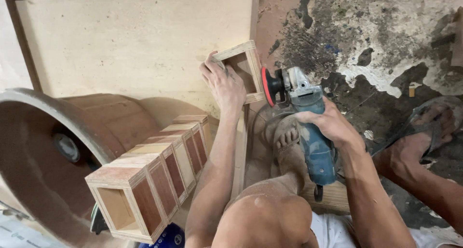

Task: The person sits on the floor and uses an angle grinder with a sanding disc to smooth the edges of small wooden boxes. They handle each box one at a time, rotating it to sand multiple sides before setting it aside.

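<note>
Rough concrete floor (381, 40) over on the right, all stained and blotchy, with a big pale sheet of board (135, 40) leaning up at the far left. Person's sitting low with bare knees in the near middle.

Left hand (225, 86) is clamped on a small open wooden box (243, 70), basically a square frame of plywood, held up in the air at a tilt in front of the board. Fingers are wrapped over the box's left side, thumb around the near edge, so the box sits just to the far right of the palm, sticking out past the fingers.

Right hand (330, 125) is closed around the body of a blue angle grinder (308, 127). The grinder's red-edged sanding disc (266, 86) points left and sits right up against the right face of the box, looks like touching or as good as.

A bare foot (288, 139) rests on a wooden plank just under the grinder. Other foot in a sandal (431, 125) is way off to the right on the floor.

Near left there's a row of finished wooden boxes (154, 171), same shape, lined up side by side with reddish side panels, lying against a big round dusty tub (43, 151).
</note>
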